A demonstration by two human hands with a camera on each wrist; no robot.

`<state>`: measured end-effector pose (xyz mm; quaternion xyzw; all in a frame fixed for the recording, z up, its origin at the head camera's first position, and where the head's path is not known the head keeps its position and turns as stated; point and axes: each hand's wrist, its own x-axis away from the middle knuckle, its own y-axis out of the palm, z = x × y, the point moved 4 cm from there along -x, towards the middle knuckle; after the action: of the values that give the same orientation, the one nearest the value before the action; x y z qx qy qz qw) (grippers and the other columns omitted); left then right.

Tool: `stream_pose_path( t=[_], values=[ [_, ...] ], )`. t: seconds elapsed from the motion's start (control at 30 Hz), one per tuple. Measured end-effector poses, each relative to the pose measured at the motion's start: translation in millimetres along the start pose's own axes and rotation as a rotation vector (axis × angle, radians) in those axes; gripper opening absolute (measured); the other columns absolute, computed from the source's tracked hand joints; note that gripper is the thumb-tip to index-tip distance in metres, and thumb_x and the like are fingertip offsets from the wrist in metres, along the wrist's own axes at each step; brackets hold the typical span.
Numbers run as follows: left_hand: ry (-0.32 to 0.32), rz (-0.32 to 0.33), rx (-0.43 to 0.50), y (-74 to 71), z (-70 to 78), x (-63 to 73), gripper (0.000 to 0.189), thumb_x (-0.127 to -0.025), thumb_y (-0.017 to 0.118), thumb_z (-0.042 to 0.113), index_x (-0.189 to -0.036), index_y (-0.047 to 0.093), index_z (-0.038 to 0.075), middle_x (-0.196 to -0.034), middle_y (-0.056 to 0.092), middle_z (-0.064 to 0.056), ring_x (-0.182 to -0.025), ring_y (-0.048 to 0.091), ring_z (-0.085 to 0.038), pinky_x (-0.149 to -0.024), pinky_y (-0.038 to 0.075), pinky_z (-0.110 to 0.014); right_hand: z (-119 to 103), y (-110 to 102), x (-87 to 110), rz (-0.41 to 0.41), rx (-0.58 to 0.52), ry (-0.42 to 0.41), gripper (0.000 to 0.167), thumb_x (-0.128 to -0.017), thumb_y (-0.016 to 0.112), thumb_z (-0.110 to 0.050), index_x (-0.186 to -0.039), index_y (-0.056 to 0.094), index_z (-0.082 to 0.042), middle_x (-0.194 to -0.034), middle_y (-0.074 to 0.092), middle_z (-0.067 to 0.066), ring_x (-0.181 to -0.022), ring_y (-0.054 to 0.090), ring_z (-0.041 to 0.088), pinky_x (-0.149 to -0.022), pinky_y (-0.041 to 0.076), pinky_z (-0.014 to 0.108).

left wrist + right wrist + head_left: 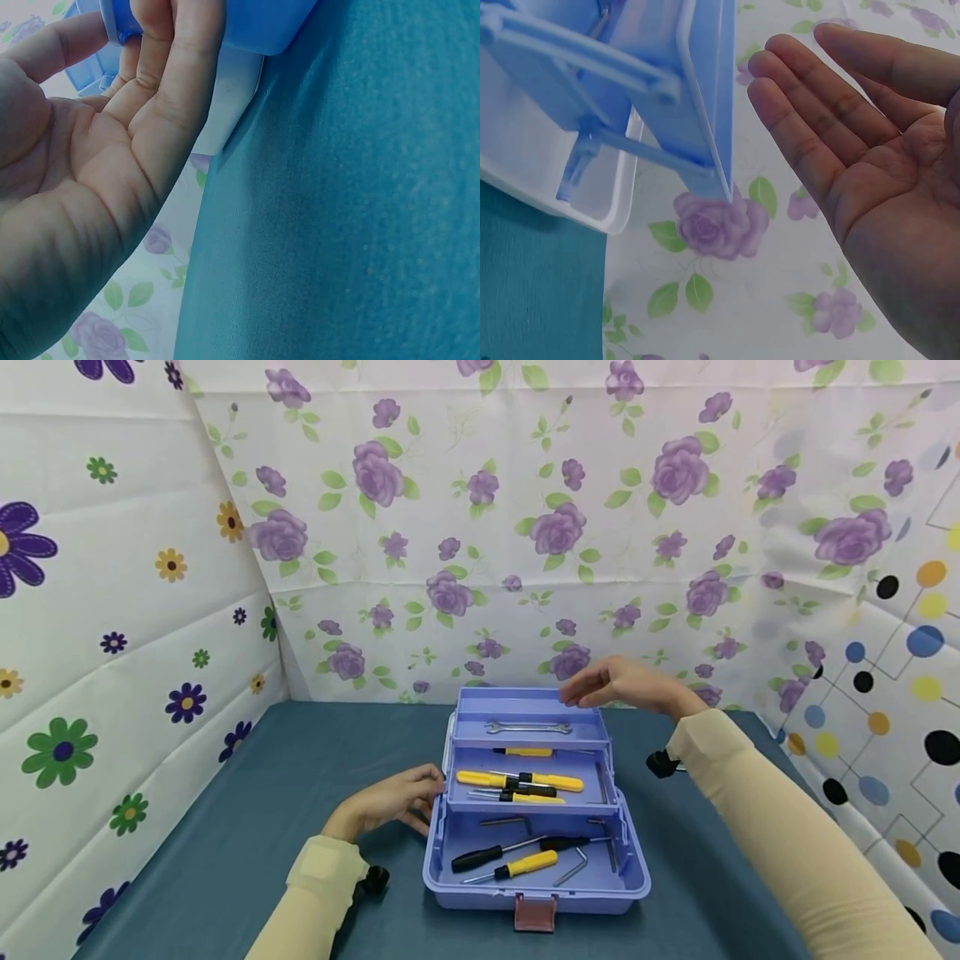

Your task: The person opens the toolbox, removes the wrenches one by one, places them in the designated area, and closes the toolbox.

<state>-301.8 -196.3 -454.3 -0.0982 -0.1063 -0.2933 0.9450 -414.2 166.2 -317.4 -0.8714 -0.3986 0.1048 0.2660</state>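
Observation:
A lilac toolbox [480,900] stands with its tiers fanned out. My left hand [390,797] grips its left side; in the left wrist view, thumb and fingers curl round the blue rim [114,22]. Above the top tray's right end hovers my right hand [630,683], fingers extended and apart from the tray in the right wrist view. A double-ended wrench [528,727] lies in the top tray. Yellow-handled screwdrivers [555,782] fill the middle tray. Down in the base are a black screwdriver [477,859], a yellow screwdriver [531,863] and several hex keys [573,868].
The box sits on a dark teal tablecloth [360,727]. Behind it hangs a rose-patterned sheet [480,543], with patterned sheets along both sides. A pinkish latch [535,913] hangs at the front. Hinged arms [585,56] link the trays on the right side.

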Motion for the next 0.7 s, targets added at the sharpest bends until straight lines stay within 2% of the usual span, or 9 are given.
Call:
stream_pose_path(
  t=[0.23,0.53,0.7],
  values=[
    [-0.001,0.004,-0.001,-0.7,-1.4,-1.4,0.024,-0.11,0.053,0.029,-0.116,0.05,0.005,-0.103,0.063,-0.016,-0.086,0.067,-0.026,-0.079,0.063,-0.047,-2,8,-7.5,-0.021,-0.009,0.008,0.039,-0.102,0.064,-0.006,-0.139,0.062,0.007,-0.134,0.067,0.022,-0.125,0.064,0.037,-0.106,0.053,0.046],
    [0.001,0.006,-0.008,-0.2,-0.8,-1.0,0.025,-0.11,0.053,0.029,-0.117,0.05,0.005,-0.104,0.063,-0.016,-0.087,0.067,-0.026,-0.078,0.063,-0.047,-7,20,-17.0,-0.038,0.002,0.025,0.038,-0.1,0.065,-0.002,-0.138,0.064,0.003,-0.131,0.07,0.017,-0.124,0.064,0.038,-0.104,0.053,0.053],
    [-0.006,0.011,-0.011,-0.2,-0.2,-0.3,0.024,-0.11,0.052,0.029,-0.118,0.051,0.006,-0.104,0.064,-0.016,-0.087,0.067,-0.026,-0.079,0.063,-0.046,-10,29,-22.8,-0.072,-0.01,0.01,0.038,-0.1,0.064,0.001,-0.138,0.063,0.006,-0.133,0.067,0.022,-0.125,0.063,0.041,-0.102,0.054,0.051]
  ],
)
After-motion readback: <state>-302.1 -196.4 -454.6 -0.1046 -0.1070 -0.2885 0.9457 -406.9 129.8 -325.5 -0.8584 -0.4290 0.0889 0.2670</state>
